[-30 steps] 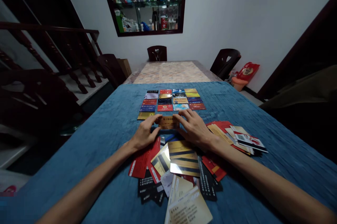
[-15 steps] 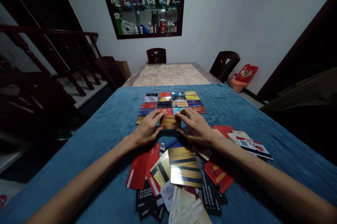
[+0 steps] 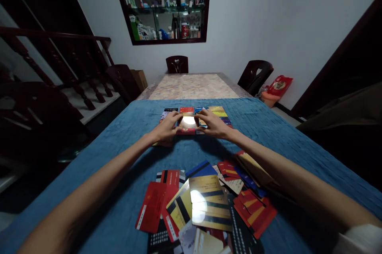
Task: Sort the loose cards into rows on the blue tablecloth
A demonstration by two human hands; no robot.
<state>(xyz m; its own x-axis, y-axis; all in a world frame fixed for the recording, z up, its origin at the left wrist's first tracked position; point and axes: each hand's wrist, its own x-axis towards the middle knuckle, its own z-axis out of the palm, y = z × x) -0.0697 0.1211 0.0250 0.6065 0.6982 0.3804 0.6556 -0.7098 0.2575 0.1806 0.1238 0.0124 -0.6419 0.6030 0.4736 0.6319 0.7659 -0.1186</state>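
The left hand (image 3: 166, 127) and right hand (image 3: 215, 124) pinched opposite ends of a shiny golden rectangular card (image 3: 189, 121) over multicoloured rectangular cards (image 3: 217, 109) lying on blue cloth (image 3: 119, 130).

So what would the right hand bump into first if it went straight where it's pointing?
The right hand would first meet the shiny card held between the hands. Past that, the left hand seems next, though depth is hard to judge.
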